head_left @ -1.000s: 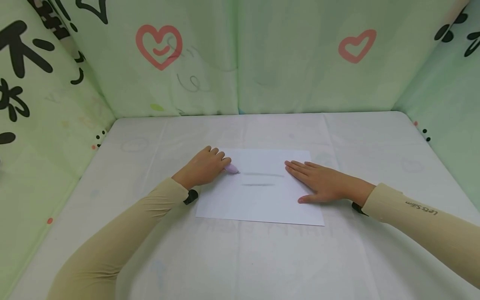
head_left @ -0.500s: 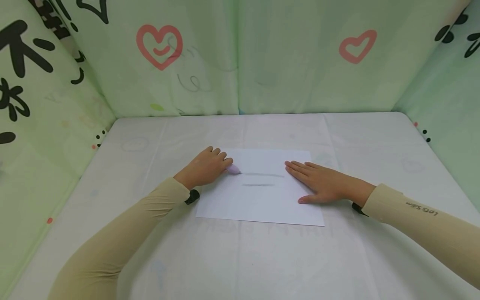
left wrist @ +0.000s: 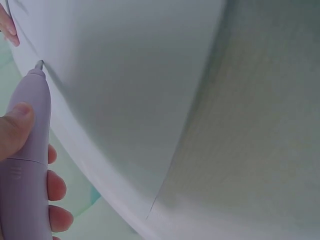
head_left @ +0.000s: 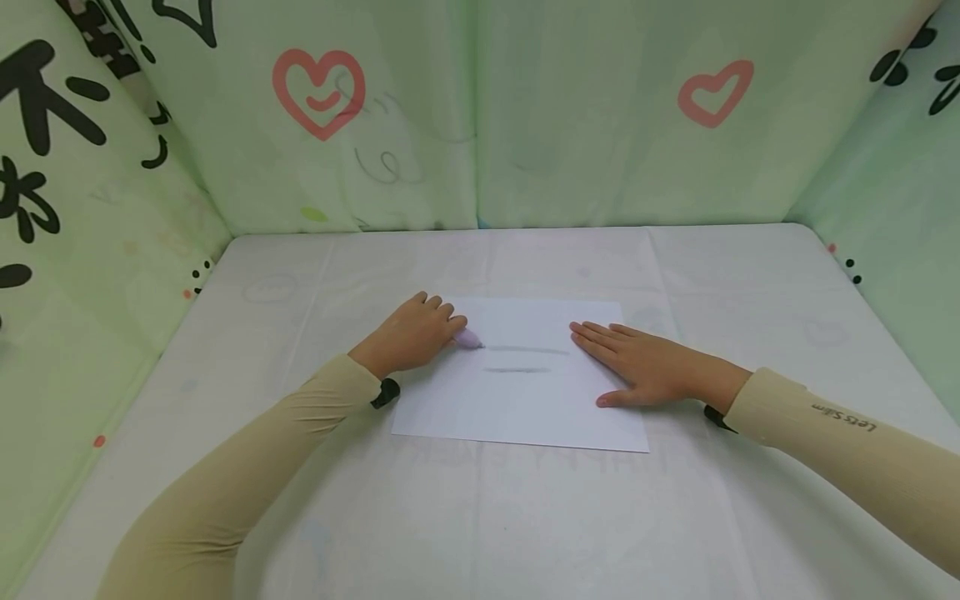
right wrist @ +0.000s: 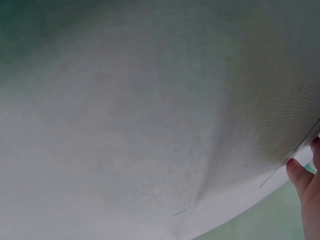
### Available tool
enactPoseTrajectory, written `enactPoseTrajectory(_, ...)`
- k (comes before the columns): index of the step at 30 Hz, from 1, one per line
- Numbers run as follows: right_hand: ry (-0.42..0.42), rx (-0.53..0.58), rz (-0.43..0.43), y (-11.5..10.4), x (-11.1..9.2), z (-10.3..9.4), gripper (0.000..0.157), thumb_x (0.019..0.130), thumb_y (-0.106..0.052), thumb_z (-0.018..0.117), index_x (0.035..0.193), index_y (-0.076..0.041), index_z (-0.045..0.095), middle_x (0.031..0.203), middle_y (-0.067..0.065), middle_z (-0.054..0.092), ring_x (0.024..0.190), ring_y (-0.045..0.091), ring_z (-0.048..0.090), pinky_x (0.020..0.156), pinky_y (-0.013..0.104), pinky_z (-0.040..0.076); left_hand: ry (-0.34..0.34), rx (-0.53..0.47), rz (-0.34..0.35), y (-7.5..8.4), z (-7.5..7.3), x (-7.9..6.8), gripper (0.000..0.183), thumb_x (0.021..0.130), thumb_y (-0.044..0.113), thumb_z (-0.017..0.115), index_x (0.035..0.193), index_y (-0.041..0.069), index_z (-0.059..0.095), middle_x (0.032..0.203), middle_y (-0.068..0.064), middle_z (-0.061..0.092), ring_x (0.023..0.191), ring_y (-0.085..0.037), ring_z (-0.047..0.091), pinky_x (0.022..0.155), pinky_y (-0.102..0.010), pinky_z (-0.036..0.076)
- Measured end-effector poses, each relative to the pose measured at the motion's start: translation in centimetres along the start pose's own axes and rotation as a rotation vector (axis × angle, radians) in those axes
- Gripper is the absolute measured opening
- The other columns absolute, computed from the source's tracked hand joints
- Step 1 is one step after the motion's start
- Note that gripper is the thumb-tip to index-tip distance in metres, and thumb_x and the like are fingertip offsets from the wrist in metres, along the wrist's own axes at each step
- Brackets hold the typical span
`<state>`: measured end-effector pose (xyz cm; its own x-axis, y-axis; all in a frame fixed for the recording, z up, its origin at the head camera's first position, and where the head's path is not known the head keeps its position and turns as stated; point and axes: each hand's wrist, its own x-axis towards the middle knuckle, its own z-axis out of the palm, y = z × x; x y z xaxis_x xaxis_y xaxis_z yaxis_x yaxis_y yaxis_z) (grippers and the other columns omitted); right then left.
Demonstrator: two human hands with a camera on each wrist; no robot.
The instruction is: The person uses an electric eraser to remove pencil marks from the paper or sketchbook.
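Note:
My left hand (head_left: 411,333) grips a thick lilac pen-shaped tool (head_left: 467,338), much like an electric eraser. Its narrow grey tip points at the white sheet of paper (head_left: 517,412), right at the left end of the upper grey line (head_left: 528,351). Below that runs a shorter grey line (head_left: 517,370). The left wrist view shows the thumb pressed along the lilac barrel (left wrist: 25,182), with fingertips (left wrist: 57,186) curled round its far side. Flat across the paper's right edge rests my right hand (head_left: 648,362), fingers straight and thumb spread; only its thumb and part of a finger show in the right wrist view.
The paper lies on a table (head_left: 480,517) covered with a creased white cloth. Pale green curtains (head_left: 570,125) with printed hearts and dark marks hang behind and at both sides. Beige sleeves (head_left: 225,492) and dark wrist straps are on both arms.
My left hand has shifted very slightly to the right with the lilac tool, mostly in the first half second. The right hand and the paper have stayed put.

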<state>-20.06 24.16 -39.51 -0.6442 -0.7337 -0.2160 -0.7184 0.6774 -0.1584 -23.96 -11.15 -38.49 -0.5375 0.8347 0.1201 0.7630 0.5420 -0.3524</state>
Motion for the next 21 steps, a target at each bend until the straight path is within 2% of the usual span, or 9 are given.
enactPoseTrajectory(21, -0.017, 0.003, 0.008, 0.13, 0.01, 0.02, 0.091, 0.087, -0.061, 0.049, 0.150, -0.006, 0.014, 0.159, 0.008, 0.012, 0.146, 0.028, 0.015, 0.115, 0.048, 0.018, 0.019, 0.003, 0.023, 0.02, -0.06, 0.27, 0.010, 0.089, 0.019, 0.062, 0.090, 0.011, 0.055, 0.075, -0.004, 0.059, 0.065, -0.020, 0.051, 0.066, -0.031, 0.041)
